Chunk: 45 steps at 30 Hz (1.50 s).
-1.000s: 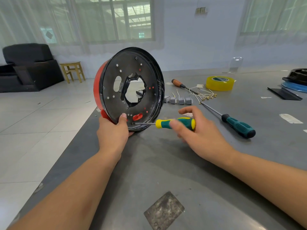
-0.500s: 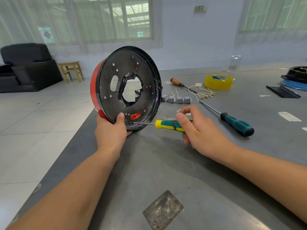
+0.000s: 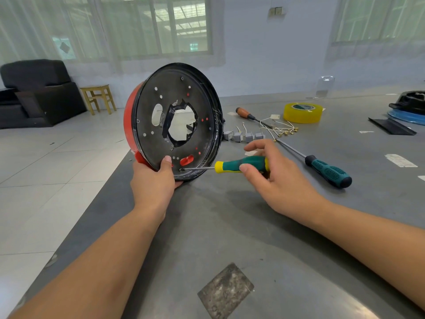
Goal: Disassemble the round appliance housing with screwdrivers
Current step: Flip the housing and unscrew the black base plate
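1. One grey table [image 3: 230, 226] fills the near view, a dark square patch [image 3: 225, 290] on it; beyond lie a tiled floor, curtained windows, a black armchair [image 3: 36, 88] and a wooden stool [image 3: 98, 97].
2. The round housing [image 3: 174, 120] stands on edge at the table's left side; the left hand [image 3: 154, 183] grips its lower rim, thumb on the black plate.
3. The right hand [image 3: 273, 178] pinches the green-yellow screwdriver [image 3: 239, 165], tip at the plate's lower edge.
4. Behind lie a second green screwdriver [image 3: 326, 170], grey switches [image 3: 243, 136], wires, an orange-handled screwdriver [image 3: 246, 113] and yellow tape [image 3: 302, 112].
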Tool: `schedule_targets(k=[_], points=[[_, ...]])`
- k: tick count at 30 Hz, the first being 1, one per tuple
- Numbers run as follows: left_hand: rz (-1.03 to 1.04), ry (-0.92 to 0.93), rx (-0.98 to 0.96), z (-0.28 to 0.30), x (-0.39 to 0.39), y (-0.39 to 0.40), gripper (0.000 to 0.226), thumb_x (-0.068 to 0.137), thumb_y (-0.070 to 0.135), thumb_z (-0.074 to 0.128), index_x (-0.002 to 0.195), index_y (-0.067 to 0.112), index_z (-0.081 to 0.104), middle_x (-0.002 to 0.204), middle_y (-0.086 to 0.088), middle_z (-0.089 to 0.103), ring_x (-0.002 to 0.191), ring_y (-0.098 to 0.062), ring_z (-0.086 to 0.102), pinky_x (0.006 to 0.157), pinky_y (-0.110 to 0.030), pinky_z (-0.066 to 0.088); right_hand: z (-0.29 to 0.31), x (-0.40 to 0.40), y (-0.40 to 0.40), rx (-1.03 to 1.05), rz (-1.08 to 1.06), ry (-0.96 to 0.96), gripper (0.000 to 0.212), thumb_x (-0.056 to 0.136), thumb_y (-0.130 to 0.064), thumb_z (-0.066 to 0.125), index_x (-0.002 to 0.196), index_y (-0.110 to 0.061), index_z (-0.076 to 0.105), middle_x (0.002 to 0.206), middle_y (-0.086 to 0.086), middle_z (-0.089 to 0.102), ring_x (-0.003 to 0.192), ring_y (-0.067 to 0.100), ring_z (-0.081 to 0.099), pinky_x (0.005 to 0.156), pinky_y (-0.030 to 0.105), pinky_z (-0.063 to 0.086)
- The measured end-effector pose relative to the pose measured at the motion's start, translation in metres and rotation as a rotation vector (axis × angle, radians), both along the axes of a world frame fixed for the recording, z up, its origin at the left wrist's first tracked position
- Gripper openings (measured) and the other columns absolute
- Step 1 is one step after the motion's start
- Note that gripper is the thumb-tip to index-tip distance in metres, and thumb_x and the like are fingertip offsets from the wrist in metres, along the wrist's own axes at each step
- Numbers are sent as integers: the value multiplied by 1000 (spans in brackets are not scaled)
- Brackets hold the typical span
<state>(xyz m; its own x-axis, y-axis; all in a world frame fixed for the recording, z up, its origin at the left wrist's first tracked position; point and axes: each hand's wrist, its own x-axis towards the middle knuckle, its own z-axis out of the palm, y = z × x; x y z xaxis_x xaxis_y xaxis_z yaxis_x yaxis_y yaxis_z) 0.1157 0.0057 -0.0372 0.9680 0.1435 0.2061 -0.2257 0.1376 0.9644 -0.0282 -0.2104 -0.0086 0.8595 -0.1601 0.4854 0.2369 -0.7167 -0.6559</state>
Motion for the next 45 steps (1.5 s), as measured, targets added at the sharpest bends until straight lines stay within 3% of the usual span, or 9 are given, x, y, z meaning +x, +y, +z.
schedule_targets(k=[4, 9, 13, 17, 23, 27, 33, 38, 45], points=[[6, 7, 26, 1, -1, 1, 26, 100, 23, 69, 110, 39, 52, 112, 14, 67, 96, -23, 76, 80, -48, 67, -5, 2, 1, 290, 72, 59, 36, 93, -26, 74, 116, -43, 52, 112, -15, 61, 92, 8, 65, 72, 12, 50], [-4, 2, 15, 0, -1, 0, 29, 100, 22, 69, 105, 43, 50, 113, 14, 67, 95, -21, 76, 78, -46, 67, -1, 0, 6, 91, -22, 57, 21, 102, -59, 41, 111, -40, 43, 74, -5, 72, 61, 8, 65, 57, 22, 46], [-5, 1, 16, 0, -1, 0, 29, 101, 22, 68, 103, 44, 50, 118, 8, 68, 97, -23, 77, 79, -48, 67, -1, -3, 6, 14, 14, 3, 37, 96, -30, 62, 120, -42, 36, 97, -12, 58, 82, 8, 58, 63, 12, 46], [3, 1, 21, 0, 0, 0, 29, 100, 23, 69, 102, 46, 50, 117, 9, 68, 95, -23, 77, 80, -48, 67, 1, -3, 5, 29, -24, 73, 23, 102, -53, 46, 121, -42, 37, 77, -2, 70, 67, 8, 64, 59, 26, 50], [7, 3, 31, 0, 0, 1, 27, 100, 24, 68, 116, 37, 51, 117, 9, 69, 97, -23, 76, 83, -49, 66, 0, -2, 3, 54, 16, 28, 42, 95, -31, 66, 122, -41, 37, 102, -11, 57, 80, 5, 58, 66, 11, 47], [10, 8, 49, -1, 2, 1, 28, 100, 25, 69, 115, 39, 49, 115, 11, 67, 98, -25, 76, 86, -50, 65, 0, 1, 3, 69, -47, 75, 23, 103, -54, 44, 120, -38, 41, 76, -3, 72, 64, 12, 68, 61, 31, 53], [10, 14, 52, -1, 2, 0, 27, 100, 25, 69, 114, 38, 50, 113, 12, 67, 93, -21, 76, 83, -48, 66, -2, 1, 1, 199, 27, -2, 37, 92, -20, 72, 114, -42, 52, 109, -19, 61, 92, 3, 62, 71, 13, 49], [14, 9, 51, 0, 0, 0, 28, 100, 24, 69, 114, 39, 50, 110, 17, 66, 95, -21, 76, 82, -48, 66, 1, 0, 5, 125, -25, 43, 23, 102, -55, 45, 116, -36, 47, 78, -7, 74, 62, 11, 68, 62, 27, 50], [18, 26, 42, 2, -2, -1, 30, 101, 22, 69, 121, 33, 51, 117, 9, 67, 96, -21, 76, 78, -45, 67, 1, -4, 9, 83, 34, -11, 36, 98, -35, 62, 125, -43, 38, 99, -12, 65, 80, 11, 66, 68, 20, 53]])
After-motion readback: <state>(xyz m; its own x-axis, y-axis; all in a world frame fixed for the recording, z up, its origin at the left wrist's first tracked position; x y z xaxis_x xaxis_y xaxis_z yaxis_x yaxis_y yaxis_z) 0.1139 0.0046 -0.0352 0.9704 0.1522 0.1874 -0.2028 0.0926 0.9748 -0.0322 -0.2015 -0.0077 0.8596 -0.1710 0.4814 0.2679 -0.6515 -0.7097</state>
